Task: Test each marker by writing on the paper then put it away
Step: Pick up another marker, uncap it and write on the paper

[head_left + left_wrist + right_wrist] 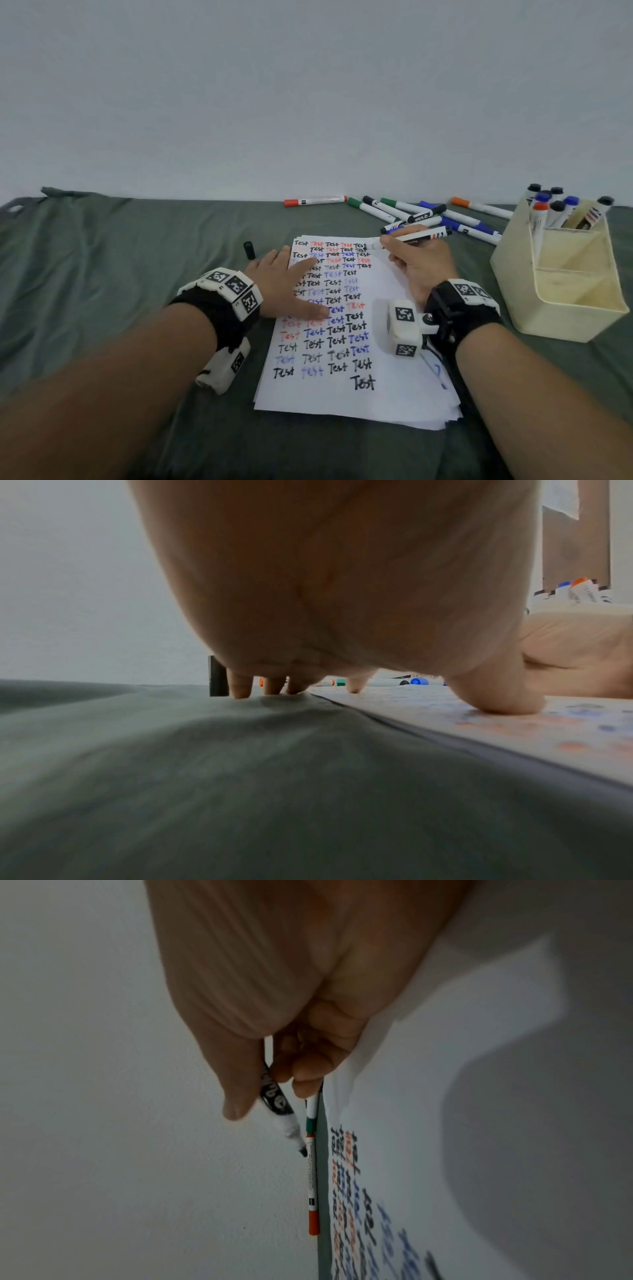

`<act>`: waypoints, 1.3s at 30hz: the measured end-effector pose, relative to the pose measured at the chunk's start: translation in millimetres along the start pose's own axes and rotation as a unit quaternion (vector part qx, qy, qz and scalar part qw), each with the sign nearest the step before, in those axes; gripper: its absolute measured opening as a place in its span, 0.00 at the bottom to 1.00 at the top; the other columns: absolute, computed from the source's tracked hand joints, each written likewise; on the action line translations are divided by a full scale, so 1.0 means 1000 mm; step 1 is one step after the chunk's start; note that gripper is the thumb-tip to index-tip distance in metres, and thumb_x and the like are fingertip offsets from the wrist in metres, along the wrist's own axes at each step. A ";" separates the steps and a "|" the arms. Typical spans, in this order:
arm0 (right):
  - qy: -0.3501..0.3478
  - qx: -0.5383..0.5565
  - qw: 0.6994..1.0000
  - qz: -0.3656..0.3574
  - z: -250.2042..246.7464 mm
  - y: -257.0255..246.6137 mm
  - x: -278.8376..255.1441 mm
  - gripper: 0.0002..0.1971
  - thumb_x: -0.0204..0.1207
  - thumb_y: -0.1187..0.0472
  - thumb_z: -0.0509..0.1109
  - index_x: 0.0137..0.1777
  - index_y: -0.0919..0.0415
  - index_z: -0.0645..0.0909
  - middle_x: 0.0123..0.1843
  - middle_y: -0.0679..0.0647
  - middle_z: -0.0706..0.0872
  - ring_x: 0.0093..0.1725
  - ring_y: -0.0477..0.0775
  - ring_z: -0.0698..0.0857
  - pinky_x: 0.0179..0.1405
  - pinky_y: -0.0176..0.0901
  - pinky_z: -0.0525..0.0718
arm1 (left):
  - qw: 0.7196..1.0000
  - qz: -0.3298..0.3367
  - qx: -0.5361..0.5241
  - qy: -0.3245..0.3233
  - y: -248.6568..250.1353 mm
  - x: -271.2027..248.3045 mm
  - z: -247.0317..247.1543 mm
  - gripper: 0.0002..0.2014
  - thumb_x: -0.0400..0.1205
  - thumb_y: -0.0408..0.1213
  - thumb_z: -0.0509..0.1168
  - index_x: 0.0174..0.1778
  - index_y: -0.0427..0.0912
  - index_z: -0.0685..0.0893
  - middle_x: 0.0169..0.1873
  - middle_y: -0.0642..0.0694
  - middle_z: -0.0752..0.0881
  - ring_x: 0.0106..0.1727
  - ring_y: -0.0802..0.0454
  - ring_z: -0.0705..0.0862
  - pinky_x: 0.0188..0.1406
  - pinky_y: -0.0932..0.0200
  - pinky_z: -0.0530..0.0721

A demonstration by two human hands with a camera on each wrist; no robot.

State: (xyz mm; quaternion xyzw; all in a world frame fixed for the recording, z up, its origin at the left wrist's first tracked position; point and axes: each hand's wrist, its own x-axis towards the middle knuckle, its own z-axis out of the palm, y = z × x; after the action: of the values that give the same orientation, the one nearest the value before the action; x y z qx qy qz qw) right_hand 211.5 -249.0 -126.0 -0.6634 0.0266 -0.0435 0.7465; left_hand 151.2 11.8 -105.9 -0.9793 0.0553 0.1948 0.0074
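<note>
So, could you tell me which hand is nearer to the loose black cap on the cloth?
Left. The left hand has fingertips right beside the black cap; the right hand is across the paper.

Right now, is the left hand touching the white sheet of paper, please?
Touching: the left wrist view shows the left hand's thumb pressed onto the white sheet of paper.

Dim, soft light; blurred wrist views.

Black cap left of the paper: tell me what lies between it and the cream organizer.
In the head view, between the black cap and the cream organizer lie the left hand, the paper, and the right hand gripping an uncapped marker.
</note>
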 end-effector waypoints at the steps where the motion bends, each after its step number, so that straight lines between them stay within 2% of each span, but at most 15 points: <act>1: 0.003 0.012 1.000 0.005 0.001 0.000 0.000 0.08 0.72 0.63 0.84 0.46 0.65 0.89 0.33 0.56 0.88 0.29 0.47 0.83 0.32 0.38 0.82 | 1.000 0.003 0.004 0.010 0.000 -0.001 0.000 0.61 0.56 0.91 0.48 0.84 0.69 0.37 0.88 0.43 0.40 0.88 0.40 0.43 0.83 0.36 0.48; 3: 0.007 0.057 0.998 0.030 0.002 -0.002 0.000 0.04 0.76 0.64 0.81 0.44 0.64 0.91 0.31 0.57 0.87 0.30 0.51 0.83 0.34 0.42 0.83 | 1.000 0.005 0.003 0.028 0.001 -0.001 -0.001 0.59 0.58 0.90 0.46 0.84 0.68 0.43 0.88 0.43 0.45 0.88 0.41 0.48 0.83 0.35 0.53; 5: 0.010 0.121 0.991 0.061 0.003 -0.005 0.001 0.05 0.80 0.65 0.75 0.45 0.65 0.91 0.30 0.58 0.87 0.31 0.53 0.83 0.32 0.40 0.84 | 0.998 0.011 -0.011 0.068 0.001 -0.002 -0.004 0.52 0.66 0.86 0.50 0.85 0.64 0.53 0.87 0.45 0.52 0.86 0.42 0.55 0.81 0.37 0.59; 7: 0.007 0.144 0.987 0.068 0.004 -0.008 0.000 0.07 0.82 0.67 0.71 0.47 0.66 0.90 0.31 0.58 0.87 0.31 0.53 0.84 0.30 0.37 0.85 | 0.990 0.021 -0.025 0.138 -0.001 -0.004 -0.008 0.42 0.75 0.78 0.55 0.82 0.60 0.65 0.84 0.47 0.61 0.83 0.43 0.60 0.79 0.41 0.64; 10: 0.003 0.136 0.989 0.050 0.005 -0.011 -0.003 0.05 0.81 0.72 0.70 0.49 0.62 0.85 0.34 0.63 0.88 0.31 0.54 0.85 0.30 0.40 0.84 | 0.963 0.006 -0.004 0.270 -0.010 -0.005 -0.016 0.25 0.81 0.62 0.62 0.73 0.58 0.77 0.74 0.47 0.72 0.74 0.44 0.69 0.73 0.45 0.71; 13: 0.002 0.123 0.992 0.032 0.003 -0.013 -0.008 0.08 0.78 0.73 0.75 0.45 0.60 0.83 0.36 0.64 0.89 0.31 0.55 0.83 0.31 0.42 0.81 | 0.941 -0.064 -0.032 0.332 -0.027 -0.006 -0.016 0.18 0.82 0.46 0.66 0.68 0.59 0.81 0.72 0.47 0.72 0.72 0.43 0.70 0.71 0.46 0.73; 16: -0.007 0.100 0.995 0.015 0.003 -0.014 -0.012 0.07 0.74 0.71 0.80 0.43 0.59 0.87 0.37 0.64 0.90 0.31 0.53 0.83 0.31 0.39 0.82 | 0.947 -0.120 -0.068 0.290 -0.046 -0.002 -0.015 0.20 0.83 0.40 0.66 0.71 0.60 0.81 0.71 0.45 0.74 0.73 0.41 0.70 0.73 0.45 0.73; 19: -0.011 0.082 0.996 0.014 0.004 -0.013 -0.012 0.08 0.70 0.68 0.84 0.45 0.59 0.90 0.39 0.62 0.92 0.32 0.49 0.86 0.32 0.37 0.84 | 0.961 -0.132 -0.112 0.217 -0.061 0.009 -0.019 0.18 0.85 0.37 0.64 0.71 0.54 0.83 0.66 0.43 0.83 0.69 0.42 0.79 0.69 0.50 0.78; 21: -0.012 0.073 0.997 0.020 0.004 -0.010 -0.010 0.09 0.68 0.68 0.85 0.46 0.58 0.91 0.41 0.61 0.93 0.33 0.47 0.87 0.33 0.35 0.85 | 0.960 -0.140 -0.139 0.199 -0.062 0.016 -0.024 0.14 0.85 0.36 0.66 0.65 0.48 0.86 0.62 0.44 0.87 0.65 0.44 0.83 0.62 0.54 0.80; 23: -0.013 0.068 0.997 0.022 0.004 -0.008 -0.008 0.10 0.67 0.67 0.86 0.46 0.58 0.92 0.43 0.60 0.94 0.33 0.47 0.87 0.33 0.33 0.85 | 0.952 -0.145 -0.165 0.214 -0.058 0.021 -0.030 0.08 0.84 0.41 0.67 0.56 0.48 0.88 0.56 0.45 0.89 0.58 0.45 0.85 0.54 0.56 0.80; 25: -0.021 0.066 0.997 0.024 0.003 -0.006 -0.007 0.08 0.68 0.67 0.85 0.45 0.57 0.93 0.44 0.60 0.94 0.33 0.47 0.87 0.33 0.33 0.85 | 0.944 -0.115 -0.201 0.233 -0.046 0.028 -0.034 0.05 0.84 0.45 0.67 0.51 0.52 0.86 0.50 0.50 0.89 0.52 0.49 0.85 0.50 0.57 0.80; 28: -0.050 0.066 0.996 0.020 0.002 -0.002 -0.005 0.06 0.74 0.68 0.80 0.48 0.58 0.93 0.46 0.63 0.94 0.33 0.48 0.86 0.35 0.35 0.86 | 0.938 -0.039 -0.261 0.223 -0.019 0.039 -0.041 0.03 0.85 0.44 0.64 0.50 0.58 0.82 0.48 0.54 0.88 0.46 0.58 0.84 0.41 0.61 0.77; 31: -0.060 0.059 0.996 0.016 0.000 0.000 -0.004 0.06 0.76 0.67 0.79 0.50 0.57 0.93 0.47 0.62 0.94 0.35 0.50 0.86 0.37 0.36 0.86 | 0.933 -0.005 -0.295 0.204 0.004 0.049 -0.043 0.04 0.87 0.43 0.63 0.50 0.60 0.79 0.44 0.55 0.87 0.39 0.57 0.85 0.30 0.63 0.75; 36: -0.061 0.067 0.996 0.015 -0.002 0.004 -0.003 0.07 0.76 0.67 0.79 0.49 0.56 0.93 0.47 0.62 0.94 0.36 0.50 0.87 0.37 0.35 0.85 | 0.926 0.029 -0.311 0.211 0.018 0.053 -0.042 0.05 0.87 0.44 0.62 0.50 0.62 0.77 0.40 0.56 0.86 0.36 0.56 0.84 0.31 0.60 0.78; 39: -0.058 0.076 0.995 0.018 -0.002 0.004 -0.003 0.07 0.76 0.68 0.78 0.49 0.57 0.93 0.46 0.63 0.94 0.35 0.50 0.87 0.37 0.35 0.85 | 0.926 0.023 -0.313 0.209 0.017 0.053 -0.043 0.05 0.88 0.43 0.61 0.51 0.61 0.76 0.43 0.54 0.87 0.39 0.56 0.85 0.34 0.58 0.81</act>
State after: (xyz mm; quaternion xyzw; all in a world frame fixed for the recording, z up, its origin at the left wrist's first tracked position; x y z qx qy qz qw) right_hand 208.7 -250.1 -129.8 -0.6053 -0.0076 0.0068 0.7959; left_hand 214.3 -12.6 -86.7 -0.9489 0.0143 -0.0067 -0.3153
